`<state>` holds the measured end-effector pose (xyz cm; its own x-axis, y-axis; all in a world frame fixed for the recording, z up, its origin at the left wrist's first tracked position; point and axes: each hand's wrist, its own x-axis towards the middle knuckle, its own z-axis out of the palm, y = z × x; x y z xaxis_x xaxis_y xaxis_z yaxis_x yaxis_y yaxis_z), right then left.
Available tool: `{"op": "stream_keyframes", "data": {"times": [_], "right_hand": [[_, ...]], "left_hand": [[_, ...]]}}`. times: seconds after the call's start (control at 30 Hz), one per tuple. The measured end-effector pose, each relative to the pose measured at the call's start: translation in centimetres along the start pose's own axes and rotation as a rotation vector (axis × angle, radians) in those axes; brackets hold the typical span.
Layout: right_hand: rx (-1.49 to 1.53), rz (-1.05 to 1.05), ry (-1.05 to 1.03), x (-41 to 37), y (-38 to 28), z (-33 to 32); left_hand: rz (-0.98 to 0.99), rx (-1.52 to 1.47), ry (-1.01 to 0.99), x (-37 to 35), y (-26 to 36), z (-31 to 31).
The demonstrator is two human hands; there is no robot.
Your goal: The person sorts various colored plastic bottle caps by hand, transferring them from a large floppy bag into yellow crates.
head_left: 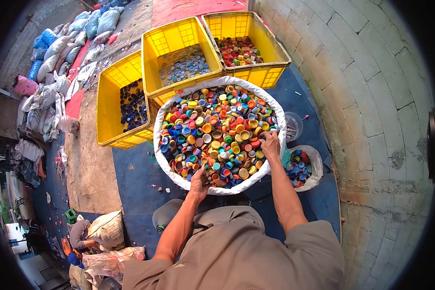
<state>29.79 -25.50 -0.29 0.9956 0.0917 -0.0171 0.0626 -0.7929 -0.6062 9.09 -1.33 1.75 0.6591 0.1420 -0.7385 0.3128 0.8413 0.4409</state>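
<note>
A large round container with a white cloth rim [160,160] stands in front of me, filled with mixed coloured bottle caps [222,130]. At its near left edge, my left hand [198,182] has curled fingers around something brownish among the caps; I cannot make out exactly what. My right hand [270,144] rests at the right side of the heap, its fingers bent down onto the caps, their tips partly hidden. Behind the heap are three yellow crates: the left crate [110,113] holds dark caps, the middle crate [154,46] pale caps, the right crate [270,48] mostly red caps.
A white sack [316,166] with blue and red caps and a clear tub [293,126] stand at the right. A block wall [372,96] rises beyond. Filled bags [58,50] lie at the upper left. Another person [81,236] is at the lower left beside sacks.
</note>
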Motion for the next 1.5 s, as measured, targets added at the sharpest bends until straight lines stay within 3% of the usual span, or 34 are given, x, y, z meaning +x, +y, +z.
{"op": "stream_keyframes", "data": {"times": [0.2, 0.3, 0.37, 0.43, 0.5, 0.67, 0.9, 1.07, 1.2, 1.33, 1.43, 1.5], "right_hand": [[0.126, -0.08, 0.113, -0.3, 0.8, 0.2], [0.368, 0.049, 0.107, -1.4, 0.6, -0.7], [0.903, 0.364, -0.041, -2.9, 0.3, -2.0], [1.348, 0.442, -0.146, -4.8, 0.3, -3.7], [1.595, 0.491, -0.171, -7.0, 0.9, -4.4], [1.765, 0.556, -0.177, -11.7, 1.1, -6.4], [1.713, 0.589, -0.177, -14.2, 2.2, -6.4], [1.728, 0.593, -0.184, -14.1, 2.0, -6.5], [1.713, 0.617, -0.184, -13.6, 1.6, -6.5], [1.756, 0.599, -0.204, -13.0, 0.9, -6.4], [1.81, 0.591, -0.269, -12.3, -0.1, -6.3], [1.852, 0.592, -0.324, -11.9, -1.3, -6.4]], "left_hand": [[0.096, 0.35, 0.0, 0.8, -1.2, 2.8], [0.08, 0.454, -0.027, 1.8, -2.3, 5.2], [0.164, 0.622, -0.055, 2.9, -3.3, 6.9], [0.277, 0.782, -0.063, 4.2, -4.5, 8.7], [0.464, 0.966, -0.087, 4.8, -5.2, 10.6], [0.549, 1.393, 0.022, 6.6, -6.0, 13.7], [0.853, 1.608, -0.06, 8.8, -7.1, 14.5], [0.732, 1.711, -0.027, 9.5, -7.0, 15.8], [0.721, 1.684, 0.008, 10.4, -7.0, 15.9], [0.641, 1.293, -0.066, 10.1, -6.2, 14.6], [0.063, 0.609, -0.253, 8.4, -3.7, 13.6], [0.003, 0.352, -0.248, 6.0, -2.0, 13.3]]}}
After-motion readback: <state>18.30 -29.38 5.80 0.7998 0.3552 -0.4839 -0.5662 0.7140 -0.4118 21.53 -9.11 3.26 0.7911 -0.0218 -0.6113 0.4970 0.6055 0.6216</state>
